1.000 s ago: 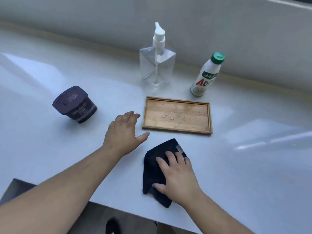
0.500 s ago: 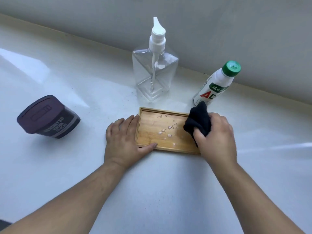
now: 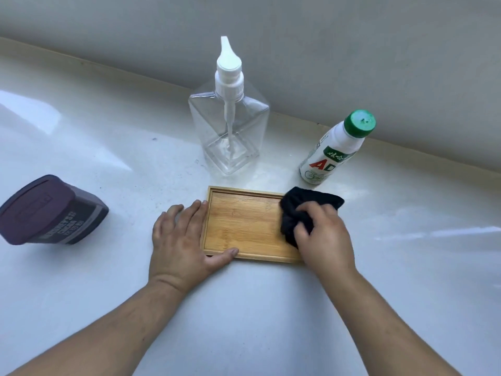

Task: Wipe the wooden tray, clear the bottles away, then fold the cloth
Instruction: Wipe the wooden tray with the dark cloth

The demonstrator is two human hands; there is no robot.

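The wooden tray (image 3: 244, 223) lies flat on the white counter in the middle of the view; its visible surface shows no droplets. My left hand (image 3: 181, 240) rests flat against the tray's left edge, thumb on the near rim, steadying it. My right hand (image 3: 322, 237) grips a bunched black cloth (image 3: 298, 210) pressed onto the tray's right end. Behind the tray stands a clear pump bottle (image 3: 230, 131) with a white pump. A white bottle with a green cap (image 3: 333, 153) stands to its right, near the wall.
A dark purple jar (image 3: 51, 213) lies tilted on the counter at the left. The white counter (image 3: 271, 308) ends at a grey wall (image 3: 298, 50) just behind the bottles.
My right hand picked up the black cloth from the counter and rubbed it over the tray; the droplets seen earlier are gone. My left hand moved onto the tray's left edge.
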